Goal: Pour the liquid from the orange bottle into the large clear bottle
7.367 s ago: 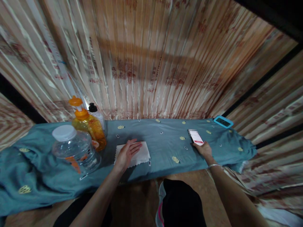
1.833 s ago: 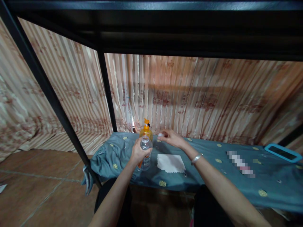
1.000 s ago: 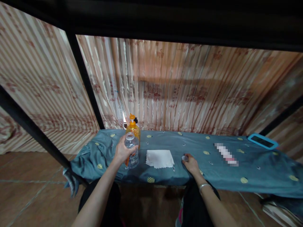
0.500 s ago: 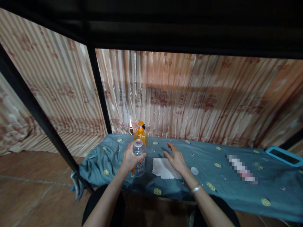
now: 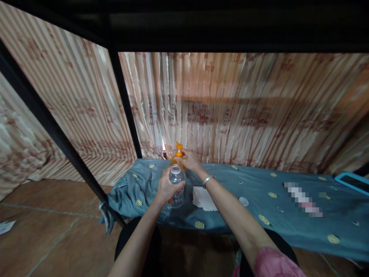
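On the blue cloth that covers the low bench, our right hand has left the spot over the white napkin where it hovered with spread fingers half a second ago, and now reaches past the clear bottle to the orange pump bottle standing just behind it. Our fingers there curl against the side of the pump bottle near its neck; whether they fully clasp it we cannot tell, since the hand blocks the contact. Our left hand has not shifted: its fingers stay wrapped firmly round the clear bottle, which stands upright and uncapped on the cloth, just left of the napkin. Its white cap lies on the cloth to the right of the napkin, well apart from the bottle, as it did a moment before. Farther right of the napkin sits a phone, and at the far right end of the cloth a blue-edged tablet rests near the curtain.
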`<action>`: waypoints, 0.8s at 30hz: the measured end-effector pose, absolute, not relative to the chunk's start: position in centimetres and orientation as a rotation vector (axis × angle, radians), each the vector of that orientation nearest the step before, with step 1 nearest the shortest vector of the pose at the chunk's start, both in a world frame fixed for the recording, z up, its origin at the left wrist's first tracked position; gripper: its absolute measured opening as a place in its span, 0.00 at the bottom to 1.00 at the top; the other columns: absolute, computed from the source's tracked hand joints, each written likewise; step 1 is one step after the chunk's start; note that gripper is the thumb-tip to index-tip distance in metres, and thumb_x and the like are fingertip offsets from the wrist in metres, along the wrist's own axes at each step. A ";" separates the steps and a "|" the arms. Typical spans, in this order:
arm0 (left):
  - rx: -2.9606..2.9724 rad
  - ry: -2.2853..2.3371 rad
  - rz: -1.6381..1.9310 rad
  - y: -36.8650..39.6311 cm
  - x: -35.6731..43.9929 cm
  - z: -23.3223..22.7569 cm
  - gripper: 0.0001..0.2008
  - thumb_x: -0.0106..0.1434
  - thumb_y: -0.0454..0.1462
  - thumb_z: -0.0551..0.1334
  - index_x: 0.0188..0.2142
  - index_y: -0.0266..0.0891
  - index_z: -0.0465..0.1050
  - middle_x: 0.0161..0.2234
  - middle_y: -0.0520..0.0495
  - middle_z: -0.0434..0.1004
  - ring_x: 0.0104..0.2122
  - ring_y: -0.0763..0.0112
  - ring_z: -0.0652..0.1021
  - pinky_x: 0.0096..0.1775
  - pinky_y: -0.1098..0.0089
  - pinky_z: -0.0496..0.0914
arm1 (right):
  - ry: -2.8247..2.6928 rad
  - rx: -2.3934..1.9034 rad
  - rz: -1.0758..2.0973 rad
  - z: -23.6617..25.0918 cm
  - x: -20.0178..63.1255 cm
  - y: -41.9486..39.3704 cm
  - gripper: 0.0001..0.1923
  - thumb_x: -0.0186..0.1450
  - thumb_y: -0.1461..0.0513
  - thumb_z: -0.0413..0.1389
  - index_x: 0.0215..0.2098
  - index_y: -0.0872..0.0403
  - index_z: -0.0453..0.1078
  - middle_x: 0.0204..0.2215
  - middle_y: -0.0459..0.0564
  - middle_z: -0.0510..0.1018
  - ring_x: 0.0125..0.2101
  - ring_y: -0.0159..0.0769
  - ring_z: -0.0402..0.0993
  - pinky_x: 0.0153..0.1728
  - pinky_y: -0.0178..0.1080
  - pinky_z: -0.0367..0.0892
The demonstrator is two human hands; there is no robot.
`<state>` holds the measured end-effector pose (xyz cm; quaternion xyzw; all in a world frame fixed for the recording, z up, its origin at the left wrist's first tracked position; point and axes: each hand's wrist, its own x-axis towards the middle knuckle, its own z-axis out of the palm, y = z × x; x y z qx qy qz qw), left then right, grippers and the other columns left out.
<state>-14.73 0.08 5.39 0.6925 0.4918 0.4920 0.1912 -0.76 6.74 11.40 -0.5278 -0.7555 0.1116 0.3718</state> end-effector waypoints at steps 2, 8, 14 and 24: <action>1.947 1.385 1.368 0.0 -14.7 5.5 0.30 0.45 0.38 0.69 0.49 0.38 0.64 0.44 0.45 0.72 0.46 0.62 0.74 0.50 0.62 0.68 | -1.902 -1.365 0.266 11.6 0.4 6.3 0.11 0.63 0.55 0.57 0.37 0.56 0.70 0.32 0.46 0.76 0.32 0.35 0.74 0.36 0.44 0.70; 1.932 1.405 1.361 -0.3 -14.7 6.1 0.32 0.45 0.39 0.69 0.50 0.39 0.63 0.47 0.44 0.72 0.48 0.60 0.74 0.51 0.60 0.68 | -1.840 -1.342 0.208 13.0 5.7 4.2 0.14 0.63 0.53 0.56 0.39 0.56 0.69 0.32 0.46 0.75 0.32 0.35 0.73 0.35 0.43 0.69; 1.921 1.437 1.391 -0.4 -14.8 5.8 0.35 0.43 0.42 0.71 0.50 0.38 0.63 0.48 0.41 0.71 0.50 0.57 0.73 0.53 0.57 0.66 | -1.871 -1.358 0.213 12.7 10.0 1.2 0.13 0.64 0.53 0.56 0.35 0.56 0.69 0.29 0.44 0.74 0.28 0.33 0.72 0.32 0.41 0.69; 1.876 1.517 1.517 -2.7 -16.0 5.8 0.47 0.44 0.45 0.71 0.60 0.37 0.52 0.60 0.35 0.58 0.60 0.50 0.62 0.59 0.50 0.58 | -1.825 -1.366 0.265 10.0 11.9 -1.4 0.11 0.63 0.55 0.57 0.36 0.55 0.69 0.31 0.45 0.75 0.31 0.35 0.73 0.36 0.44 0.69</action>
